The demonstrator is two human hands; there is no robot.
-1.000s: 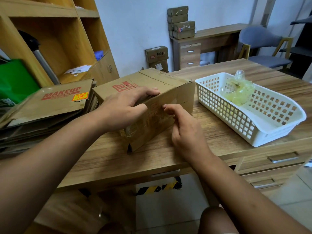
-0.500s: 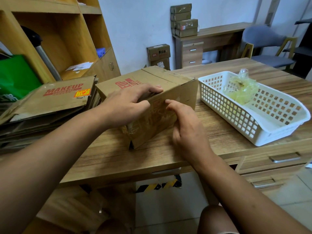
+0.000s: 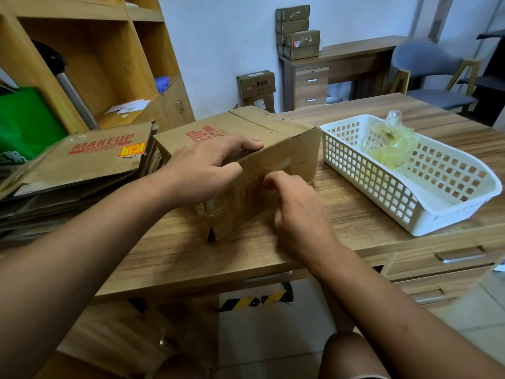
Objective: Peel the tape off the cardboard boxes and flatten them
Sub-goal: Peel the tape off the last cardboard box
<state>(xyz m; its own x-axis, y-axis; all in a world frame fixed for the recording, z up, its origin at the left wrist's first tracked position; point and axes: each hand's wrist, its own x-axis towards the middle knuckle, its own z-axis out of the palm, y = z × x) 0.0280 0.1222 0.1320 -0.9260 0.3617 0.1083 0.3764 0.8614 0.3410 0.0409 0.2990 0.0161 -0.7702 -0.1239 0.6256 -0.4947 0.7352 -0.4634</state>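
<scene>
The cardboard box sits mid-way along the desk, clear tape across its near face; the left hand curls over the top edge, bracing; the right hand bends its fingertips at the tape, pinch unclear; best to lift an end, then pull low and steady; basket at three o'clock, flattened cardboard at nine.

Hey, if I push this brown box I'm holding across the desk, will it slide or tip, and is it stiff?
The cardboard box probably slides, not tips: it sits low and wide on the desk. Likely only semi-stiff, since its corners look creased and torn. Tape near the right hand probably holds its shape.
</scene>
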